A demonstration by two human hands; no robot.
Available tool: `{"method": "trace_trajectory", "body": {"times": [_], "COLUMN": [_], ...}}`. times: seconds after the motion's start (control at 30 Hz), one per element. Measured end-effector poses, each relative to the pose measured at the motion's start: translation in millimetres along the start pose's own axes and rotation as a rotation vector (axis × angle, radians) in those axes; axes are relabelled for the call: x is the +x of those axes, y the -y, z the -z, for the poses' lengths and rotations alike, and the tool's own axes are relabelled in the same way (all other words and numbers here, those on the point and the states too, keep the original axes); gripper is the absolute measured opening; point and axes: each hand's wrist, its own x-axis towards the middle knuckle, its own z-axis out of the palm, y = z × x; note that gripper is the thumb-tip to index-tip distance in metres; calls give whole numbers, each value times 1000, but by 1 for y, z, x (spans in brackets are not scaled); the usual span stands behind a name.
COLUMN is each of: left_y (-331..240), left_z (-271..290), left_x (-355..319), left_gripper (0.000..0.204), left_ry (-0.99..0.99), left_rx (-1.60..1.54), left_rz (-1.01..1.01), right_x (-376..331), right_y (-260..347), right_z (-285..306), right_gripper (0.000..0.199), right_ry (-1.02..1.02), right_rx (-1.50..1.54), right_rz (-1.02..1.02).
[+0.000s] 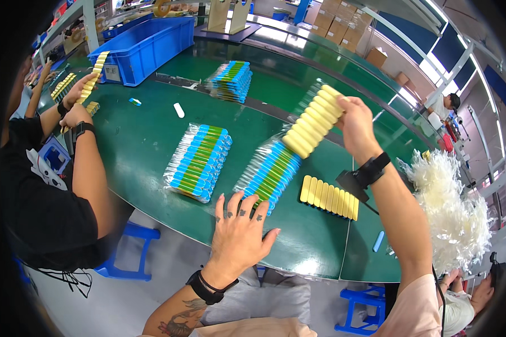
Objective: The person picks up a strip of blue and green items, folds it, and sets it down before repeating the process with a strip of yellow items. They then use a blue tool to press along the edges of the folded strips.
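While left hand (239, 233) rests at table edge (168, 222), right hand (354, 121) lifts yellow row (312, 121).

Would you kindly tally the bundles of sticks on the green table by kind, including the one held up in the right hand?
Clear-wrapped blue-and-green bundles: 3
Bare yellow rows lying near me: 1
Yellow rows in my right hand: 1
Total: 5

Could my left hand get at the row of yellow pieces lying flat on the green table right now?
Probably yes: the left hand rests open on the table edge, and only bare green table separates it from the flat yellow row.
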Motion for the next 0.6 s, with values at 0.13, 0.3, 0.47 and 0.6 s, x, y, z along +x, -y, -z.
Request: {"method": "trace_trajectory", "body": {"times": [0.13, 0.3, 0.47, 0.6], "left_y": [2, -4, -8, -10], "left_z": [-1, 0, 1, 3], "left_x": [0, 2, 1, 1], "left_gripper": [56, 54, 59, 69], "left_ry": [10, 25, 12, 19], "left_rx": [-18, 29, 71, 91], "left_rz": [9, -20, 66, 105], "right_x": [10, 34, 40, 7], "right_y": [0, 2, 31, 24], "right_z": [16, 25, 11, 9], "right_gripper": [14, 19, 20, 17], "right_ry": [-66, -56, -84, 104], "right_rx": [43, -35, 134, 5], "right_rz": [-12, 72, 142, 123]}}
